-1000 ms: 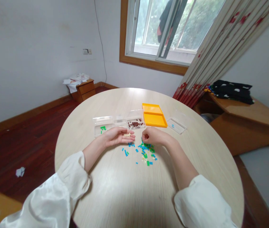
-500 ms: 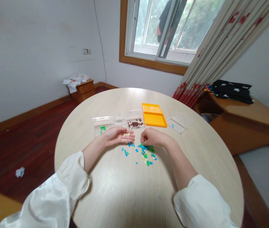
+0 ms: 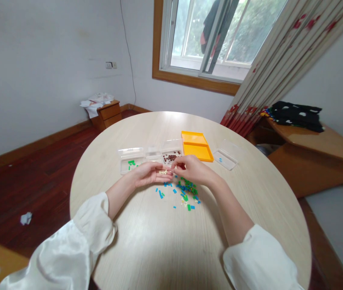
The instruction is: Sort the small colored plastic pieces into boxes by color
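Note:
My left hand (image 3: pixel 150 174) lies palm up with its fingers stretched out, holding a few small cream toy bricks (image 3: pixel 163 172) on them. My right hand (image 3: pixel 189 167) is beside those fingertips, thumb and finger pinched together; whatever is in the pinch is too small to make out. Just below it lies a loose pile of green and blue toy bricks (image 3: pixel 188 186), with some cream ones mixed in. Several blue bricks (image 3: pixel 161 194) are scattered to the left of the pile, under and in front of my left hand.
Along the far side stand a clear case (image 3: pixel 124 166) with green bricks, another clear case (image 3: pixel 177 161) with brown bricks, an open yellow case (image 3: pixel 201 153), and a clear case (image 3: pixel 227 163) holding a blue piece. All are on the round wooden table (image 3: pixel 159 249).
My right hand has risen from the brick pile and moved left, up to the fingertips of my left hand. The left hand has barely moved and keeps the cream bricks on it.

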Demonstrator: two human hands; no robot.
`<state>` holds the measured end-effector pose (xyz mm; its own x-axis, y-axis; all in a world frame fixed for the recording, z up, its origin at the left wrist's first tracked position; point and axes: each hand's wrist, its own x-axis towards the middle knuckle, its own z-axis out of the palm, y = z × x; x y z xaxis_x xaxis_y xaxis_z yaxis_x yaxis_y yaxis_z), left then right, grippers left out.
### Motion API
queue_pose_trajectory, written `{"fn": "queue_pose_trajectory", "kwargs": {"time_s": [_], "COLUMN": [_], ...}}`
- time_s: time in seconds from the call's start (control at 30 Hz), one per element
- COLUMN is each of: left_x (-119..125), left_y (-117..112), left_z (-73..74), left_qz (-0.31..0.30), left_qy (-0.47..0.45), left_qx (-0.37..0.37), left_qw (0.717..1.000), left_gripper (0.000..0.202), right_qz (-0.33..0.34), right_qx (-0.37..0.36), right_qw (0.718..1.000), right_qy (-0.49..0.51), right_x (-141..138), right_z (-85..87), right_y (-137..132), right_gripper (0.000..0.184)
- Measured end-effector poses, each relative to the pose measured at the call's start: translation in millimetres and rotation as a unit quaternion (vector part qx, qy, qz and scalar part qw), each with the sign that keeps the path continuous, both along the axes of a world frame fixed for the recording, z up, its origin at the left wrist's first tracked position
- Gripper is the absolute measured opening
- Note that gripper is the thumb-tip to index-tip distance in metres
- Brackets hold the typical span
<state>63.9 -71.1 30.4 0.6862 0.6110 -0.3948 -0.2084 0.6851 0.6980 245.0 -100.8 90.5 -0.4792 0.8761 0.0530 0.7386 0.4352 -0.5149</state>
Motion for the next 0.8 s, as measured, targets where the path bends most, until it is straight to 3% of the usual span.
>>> {"fn": "queue_pose_trajectory", "kwargs": {"time_s": [0.27,0.4,0.53,0.67,0.8], "left_x": [-2.4,-1.8,-1.3,-3.1,-4.3], "left_y": [3.1,2.1,1.1,2.9,4.6], "left_z": [-5.8,-2.7,-0.4,-3.4,-6.6], "left_qz": [-0.014,0.003,0.012,0.008,0.001], "left_qy": [-0.027,-0.007,-0.001,-0.011,-0.022], "left_qx": [0.001,-0.010,-0.015,-0.008,0.000], "left_qw": [1.000,1.000,1.000,1.000,1.000], "left_gripper": [0.025,0.025,0.026,0.026,0.026], "right_qz": [-0.003,0.030,0.033,0.019,0.001], "right_qx": [0.007,-0.103,-0.218,-0.185,-0.121], "right_qw": [1.000,0.990,0.945,0.944,0.953], "right_qy": [0.026,-0.097,-0.242,-0.273,-0.278], "right_x": [5.2,18.6,20.2,18.9,22.2], "right_z": [6.4,9.1,-2.4,-13.8,-14.8], "right_y": [-1.0,-1.1,2.1,6.9,9.2], "right_gripper": [0.019,0.014,0.009,0.012,0.015]}}
